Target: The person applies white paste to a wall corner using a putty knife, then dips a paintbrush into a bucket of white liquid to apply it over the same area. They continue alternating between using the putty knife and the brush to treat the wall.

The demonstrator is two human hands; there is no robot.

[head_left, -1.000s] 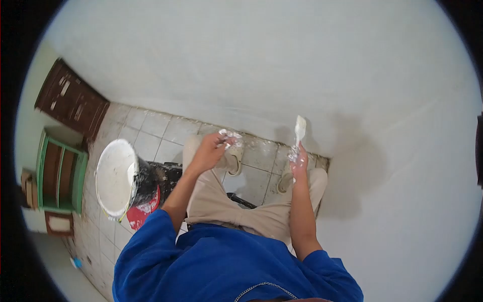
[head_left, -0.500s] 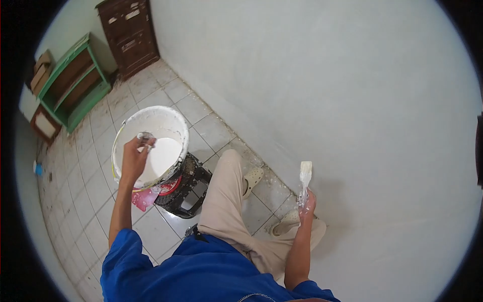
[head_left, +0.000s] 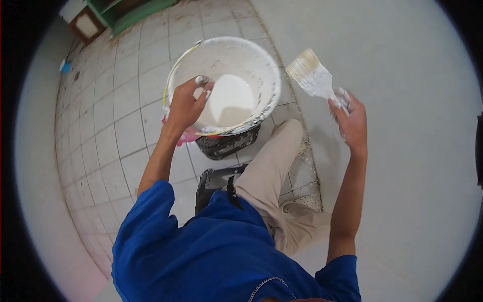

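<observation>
A large white bucket (head_left: 269,70) holds white paint (head_left: 231,98), and dried drips mark its rim. My left hand (head_left: 187,104) is over the bucket's left side, fingers curled together and smeared with white. Whatever they may hold is too small and paint-covered to make out. To the right, my right hand (head_left: 352,118) is closed round the paint-coated handle of a wide paintbrush (head_left: 313,75). The brush points up and left, its pale bristles just beyond the bucket's right rim. White paint covers several of my right fingers.
Under the bucket is a black stand or crate (head_left: 229,145), with something pink (head_left: 187,137) beside it. A pale wall (head_left: 412,151) rises along the right. A green shelf (head_left: 136,17) stands at the far end of the tiled floor (head_left: 105,136).
My right hand has lifted the brush upward and turned it toward the bucket. My view has tilted down, so the bucket appears nearer. The left hand stays over the bucket.
</observation>
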